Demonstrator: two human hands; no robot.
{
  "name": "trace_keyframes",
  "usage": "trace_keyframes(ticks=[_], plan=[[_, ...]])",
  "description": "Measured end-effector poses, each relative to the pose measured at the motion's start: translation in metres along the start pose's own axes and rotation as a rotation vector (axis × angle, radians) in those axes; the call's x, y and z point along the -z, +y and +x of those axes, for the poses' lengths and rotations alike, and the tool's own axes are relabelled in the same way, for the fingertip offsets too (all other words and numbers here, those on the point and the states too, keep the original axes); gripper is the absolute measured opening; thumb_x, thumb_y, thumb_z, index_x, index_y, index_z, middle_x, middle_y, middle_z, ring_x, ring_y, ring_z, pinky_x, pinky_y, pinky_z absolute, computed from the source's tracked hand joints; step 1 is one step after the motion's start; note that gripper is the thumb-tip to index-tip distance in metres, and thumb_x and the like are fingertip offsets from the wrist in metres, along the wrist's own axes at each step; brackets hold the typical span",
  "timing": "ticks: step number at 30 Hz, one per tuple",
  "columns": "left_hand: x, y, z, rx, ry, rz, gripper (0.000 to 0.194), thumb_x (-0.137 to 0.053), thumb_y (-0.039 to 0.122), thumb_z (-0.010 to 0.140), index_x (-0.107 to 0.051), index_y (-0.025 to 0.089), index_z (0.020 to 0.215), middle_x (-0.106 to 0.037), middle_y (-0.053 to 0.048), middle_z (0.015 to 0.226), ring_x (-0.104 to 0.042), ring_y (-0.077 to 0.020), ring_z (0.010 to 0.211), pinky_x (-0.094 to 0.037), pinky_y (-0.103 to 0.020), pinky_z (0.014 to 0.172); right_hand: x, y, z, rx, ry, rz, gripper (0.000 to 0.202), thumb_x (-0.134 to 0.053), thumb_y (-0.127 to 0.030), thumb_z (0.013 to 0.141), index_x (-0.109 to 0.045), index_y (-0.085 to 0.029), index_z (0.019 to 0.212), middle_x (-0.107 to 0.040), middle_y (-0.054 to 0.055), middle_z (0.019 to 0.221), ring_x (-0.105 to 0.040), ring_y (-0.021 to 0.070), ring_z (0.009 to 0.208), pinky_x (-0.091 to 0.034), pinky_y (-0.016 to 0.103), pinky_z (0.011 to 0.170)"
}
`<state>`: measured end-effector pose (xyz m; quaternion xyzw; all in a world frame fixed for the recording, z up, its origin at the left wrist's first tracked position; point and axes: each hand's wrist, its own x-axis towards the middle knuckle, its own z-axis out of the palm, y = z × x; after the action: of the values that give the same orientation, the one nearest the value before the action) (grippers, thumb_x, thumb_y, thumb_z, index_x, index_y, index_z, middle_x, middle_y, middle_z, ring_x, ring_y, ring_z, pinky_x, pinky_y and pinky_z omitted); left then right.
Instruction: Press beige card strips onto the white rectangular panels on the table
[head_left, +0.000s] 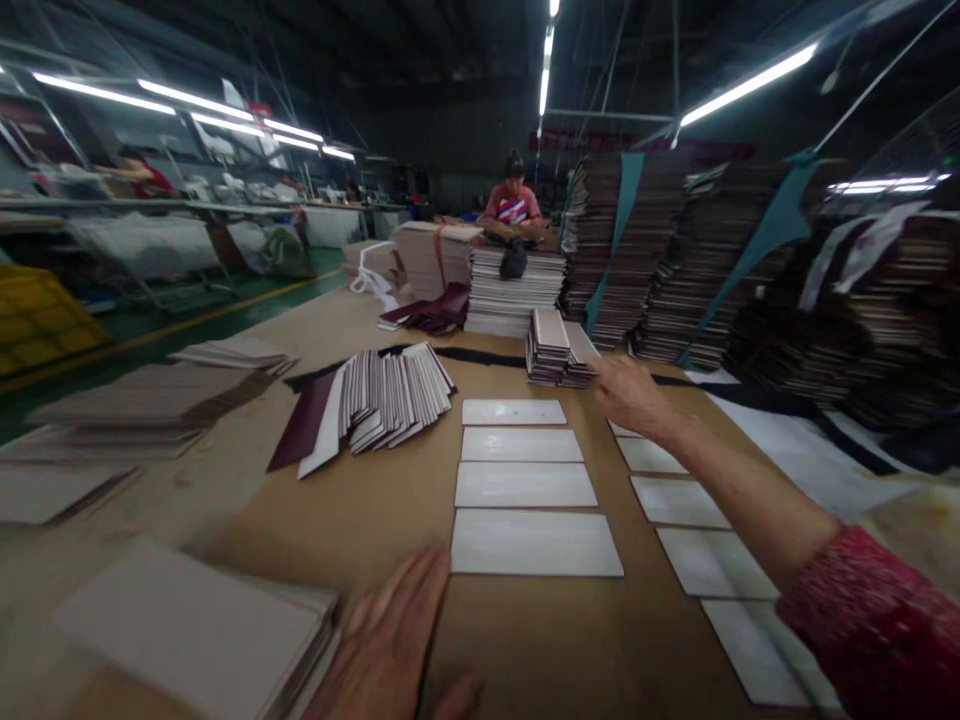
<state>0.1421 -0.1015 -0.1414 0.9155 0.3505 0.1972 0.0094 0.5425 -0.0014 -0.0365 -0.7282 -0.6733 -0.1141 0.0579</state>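
Note:
My left hand [386, 640] lies with fingers stretched out near the front of the table, beside a stack of beige boards [195, 625]; a dark edge runs along its right side. My right hand [630, 390] reaches forward, fingers bent together on the right end of a pale cardboard panel [582, 343]. That panel tops the right part of a small stack [547, 345]; my fingertips are partly hidden. Between my hands, several white glossy panels [536, 543] lie in a column. A second column of white panels [716, 562] runs under my right forearm.
Fanned maroon-and-white panels [394, 395] lie left of centre. Beige boards [150, 395] are piled at the left. At the back stand a tall white stack [516, 290] and dark stacks [622, 250] with teal strips. A person [514, 205] works behind them.

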Motion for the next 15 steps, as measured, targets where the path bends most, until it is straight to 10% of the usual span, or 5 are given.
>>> trace_keyframes(ticks=[8,15], plan=[[0.013,0.024,0.02,0.142,-0.103,-0.18,0.074,-0.058,0.035,0.091,-0.023,0.017,0.154,-0.048,-0.017,0.153,-0.043,-0.0358,0.141,-0.042,-0.058,0.112,0.008,-0.049,-0.161,0.105,-0.207,0.248,0.038,-0.047,-0.02,0.089,-0.06,-0.026,0.124,-0.073,0.005,0.103,-0.069,0.024,0.091,-0.053,0.034,0.08],[0.023,0.03,0.038,0.235,-0.13,-0.316,0.074,-0.066,0.03,0.083,-0.035,0.013,0.148,-0.051,-0.017,0.147,-0.045,-0.034,0.135,-0.037,-0.055,0.114,-0.003,-0.065,-0.201,-0.02,-0.19,0.379,0.052,-0.04,-0.035,0.093,-0.045,-0.012,0.139,-0.063,0.019,0.127,-0.061,0.031,0.117,-0.049,0.048,0.101]])
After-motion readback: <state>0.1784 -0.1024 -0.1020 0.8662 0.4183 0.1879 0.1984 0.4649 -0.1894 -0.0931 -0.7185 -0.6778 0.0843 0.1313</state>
